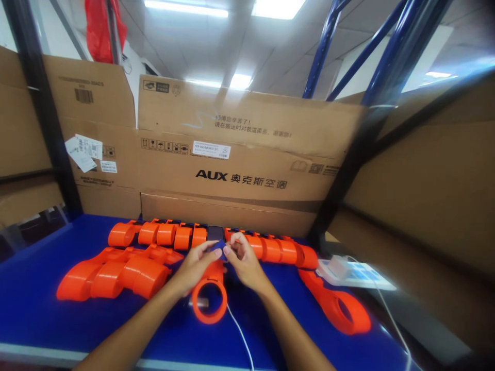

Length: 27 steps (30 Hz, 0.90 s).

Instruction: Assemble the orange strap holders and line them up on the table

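Observation:
My left hand (196, 265) and my right hand (246, 264) meet at the middle of the table. Their fingertips close on a small dark blue piece (219, 246), whose exact kind I cannot make out. Right below my fingers lies an orange plastic part with a round ring (209, 320) at its near end; its far end is partly hidden by my hands. Just beyond my fingers stands a dark, rectangular, phone-like device (215, 233). A white cable (242, 330) runs from near the ring toward the table's front edge.
Orange parts (165, 234) line the back, continuing on the right (270, 250). More orange parts (108, 281) are grouped at left; a single one (350, 312) lies at right beside a white power strip (358, 274). A cardboard wall (240, 201) and dark posts (348, 149) bound the blue table (162, 335).

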### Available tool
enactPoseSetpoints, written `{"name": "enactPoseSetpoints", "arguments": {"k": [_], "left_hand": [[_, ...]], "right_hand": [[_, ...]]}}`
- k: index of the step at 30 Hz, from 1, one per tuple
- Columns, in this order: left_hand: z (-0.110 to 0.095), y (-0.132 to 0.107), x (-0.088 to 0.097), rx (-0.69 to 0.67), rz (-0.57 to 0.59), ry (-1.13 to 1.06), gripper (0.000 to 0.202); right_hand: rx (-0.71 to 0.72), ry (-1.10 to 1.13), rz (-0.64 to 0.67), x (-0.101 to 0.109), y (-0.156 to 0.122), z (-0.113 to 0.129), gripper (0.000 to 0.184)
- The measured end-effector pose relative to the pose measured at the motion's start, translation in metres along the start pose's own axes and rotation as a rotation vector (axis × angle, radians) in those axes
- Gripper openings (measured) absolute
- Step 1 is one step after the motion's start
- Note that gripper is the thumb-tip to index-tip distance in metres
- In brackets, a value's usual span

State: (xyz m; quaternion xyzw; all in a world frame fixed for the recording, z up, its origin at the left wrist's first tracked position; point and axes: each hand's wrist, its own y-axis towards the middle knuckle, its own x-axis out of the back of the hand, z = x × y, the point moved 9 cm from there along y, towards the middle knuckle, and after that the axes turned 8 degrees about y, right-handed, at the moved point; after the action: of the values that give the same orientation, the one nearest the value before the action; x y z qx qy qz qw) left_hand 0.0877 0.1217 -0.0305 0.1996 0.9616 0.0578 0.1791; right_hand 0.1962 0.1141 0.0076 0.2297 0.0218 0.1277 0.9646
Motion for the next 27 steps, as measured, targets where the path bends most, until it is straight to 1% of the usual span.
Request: {"name": "enactPoseSetpoints", "arguments": {"k": [3, 5, 7, 9, 10, 11, 13, 14, 15, 17, 19, 22, 27], "left_hand": [[0.002, -0.001, -0.001, 0.033, 0.025, 0.009, 0.054], [0.003, -0.001, 0.0, 0.062, 0.024, 0.006, 0.057], [0.005, -0.001, 0.004, 0.084, -0.007, -0.013, 0.058], [0.006, -0.001, 0.01, 0.096, -0.037, -0.044, 0.058], [0.006, 0.0, 0.012, 0.093, -0.048, -0.059, 0.057], [0.006, 0.0, 0.014, 0.089, -0.055, -0.071, 0.056], [0.007, -0.001, 0.015, 0.085, -0.055, -0.082, 0.053], [0.007, -0.001, 0.014, 0.089, -0.049, -0.082, 0.053], [0.008, -0.001, 0.013, 0.093, -0.041, -0.08, 0.053], [0.008, -0.002, 0.012, 0.1, -0.026, -0.075, 0.054], [0.008, -0.002, 0.011, 0.096, -0.021, -0.073, 0.056], [0.007, -0.001, 0.012, 0.088, -0.023, -0.07, 0.057], [0.008, 0.0, 0.014, 0.078, -0.038, -0.054, 0.055]], "right_hand": [[-0.032, -0.049, 0.025, 0.001, 0.001, 0.001, 0.035], [-0.051, -0.128, 0.048, 0.009, 0.002, 0.002, 0.035], [-0.09, -0.265, 0.046, 0.028, 0.004, 0.0, 0.04], [-0.187, -0.506, 0.061, 0.054, 0.002, -0.008, 0.039], [-0.244, -0.639, 0.085, 0.068, 0.0, -0.013, 0.034], [-0.303, -0.749, 0.136, 0.078, -0.004, -0.018, 0.027], [-0.363, -0.781, 0.201, 0.094, -0.011, -0.024, 0.014], [-0.389, -0.783, 0.241, 0.098, -0.016, -0.028, 0.007], [-0.406, -0.774, 0.274, 0.1, -0.019, -0.03, 0.004], [-0.431, -0.771, 0.327, 0.1, -0.025, -0.034, 0.015], [-0.444, -0.784, 0.353, 0.097, -0.027, -0.038, 0.022], [-0.451, -0.818, 0.356, 0.094, -0.027, -0.042, 0.025], [-0.449, -0.846, 0.36, 0.09, -0.027, -0.045, 0.024]]}}
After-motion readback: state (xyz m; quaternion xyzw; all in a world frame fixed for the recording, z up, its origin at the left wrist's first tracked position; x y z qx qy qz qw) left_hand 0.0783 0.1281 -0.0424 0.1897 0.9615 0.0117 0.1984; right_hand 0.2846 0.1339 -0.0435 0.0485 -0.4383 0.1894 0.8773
